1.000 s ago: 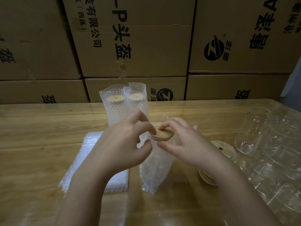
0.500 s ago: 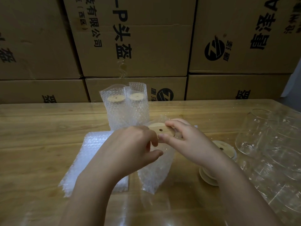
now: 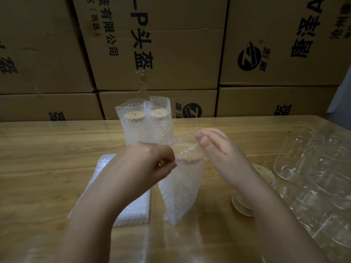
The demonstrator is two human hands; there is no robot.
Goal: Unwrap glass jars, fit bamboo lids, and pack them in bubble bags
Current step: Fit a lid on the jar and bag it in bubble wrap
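A flat stack of clear bubble-wrap bags [image 3: 133,211] lies on the pale wooden bench [image 3: 47,158] at the left, partly under the left forearm. The left hand [image 3: 146,164] is curled narrow, thumb and fingers pinching the left edge of the mouth of the upright clear bubble bag [image 3: 180,202] at centre. That bag stands on its base with its long axis vertical and its mouth upward. Inside, near the top, sits a round bamboo lid [image 3: 187,153] on a glass jar [image 3: 180,179] that is hard to make out through the film.

The bagged jar is directly between the two hands, neither nearer than the other. Each meets it at rim height from its own side, so the next pull or fold likely works along the mouth, above the lid. The right hand [image 3: 220,154] has its thumb and forefinger closed on the mouth's right edge, lifted slightly higher than the left's grip.

Behind stand two finished bubble-bagged jars [image 3: 136,130] side by side. Further right lie loose pale bamboo lids [image 3: 245,205] — then bare clear glass jars [image 3: 313,158], well apart from the work.
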